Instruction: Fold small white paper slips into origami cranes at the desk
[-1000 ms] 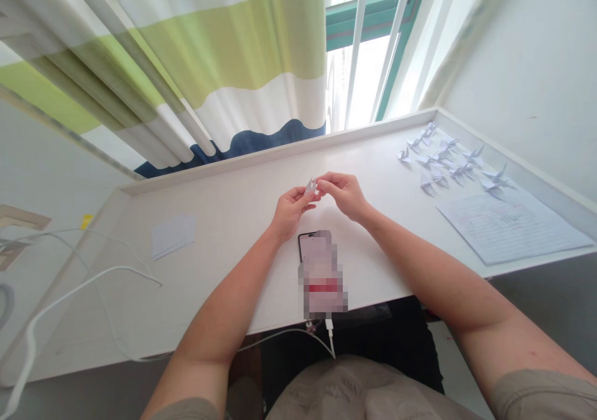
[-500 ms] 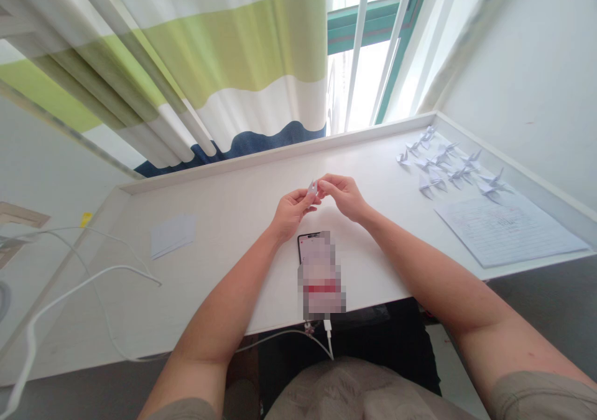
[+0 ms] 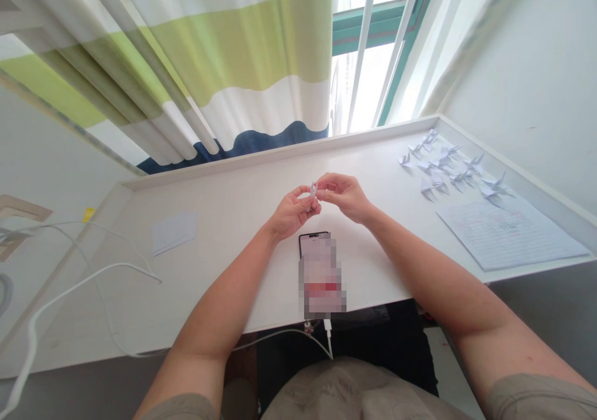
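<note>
A small folded piece of white paper [image 3: 313, 190] is held up above the desk between my two hands. My left hand [image 3: 293, 211] pinches its lower part between thumb and fingers. From the other side, my right hand [image 3: 344, 195] has its thumb and bent fingers closed at the paper's upper edge. Two narrow points of the paper stick upward. The fingers cover much of its lower part. Just below the hands, on the desk [image 3: 233, 221], lies a phone [image 3: 321, 270] with its screen blurred out.
Several folded paper cranes [image 3: 448, 162] stand at the back right, behind a stack of written sheets [image 3: 508, 233]. Some blank paper pieces [image 3: 175, 232] lie on the left. White cables [image 3: 93, 274] loop at the far left, and a charging cable [image 3: 328, 330] runs from the phone.
The folded paper has turned a little and its points now stand more upright. My right fingers have shifted slightly along it. The camera view has moved a touch.
</note>
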Demonstrator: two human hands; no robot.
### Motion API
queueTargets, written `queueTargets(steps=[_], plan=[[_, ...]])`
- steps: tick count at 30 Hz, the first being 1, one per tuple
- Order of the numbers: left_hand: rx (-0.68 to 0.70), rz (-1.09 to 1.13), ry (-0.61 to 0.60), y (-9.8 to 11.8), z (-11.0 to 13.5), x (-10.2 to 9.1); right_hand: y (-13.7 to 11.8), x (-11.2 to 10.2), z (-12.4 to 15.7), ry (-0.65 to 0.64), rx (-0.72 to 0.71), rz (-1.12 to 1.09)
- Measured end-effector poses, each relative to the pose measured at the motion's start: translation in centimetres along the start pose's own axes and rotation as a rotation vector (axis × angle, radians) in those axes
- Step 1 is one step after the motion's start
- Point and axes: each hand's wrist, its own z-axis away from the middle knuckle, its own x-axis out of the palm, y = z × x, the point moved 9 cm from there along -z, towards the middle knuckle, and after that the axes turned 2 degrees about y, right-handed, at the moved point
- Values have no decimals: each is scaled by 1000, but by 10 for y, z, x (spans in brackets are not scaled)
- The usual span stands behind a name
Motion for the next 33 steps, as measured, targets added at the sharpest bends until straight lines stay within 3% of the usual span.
queueTargets(steps=[9, 16, 20, 27, 33], plan=[[-15, -20, -4, -4, -1, -3, -1, -4, 0, 35, 18, -26], [14, -118, 32, -6, -3, -5, -6, -13, 2, 151, -125, 205], [10, -166, 18, -6, -3, -2, -17, -10, 6, 148, -249, 359], [56, -202, 71, -4, -4, -7, -26, -3, 10, 115, -345, 452], [116, -245, 172, 0, -4, -12, -27, 1, 11, 77, -331, 535]])
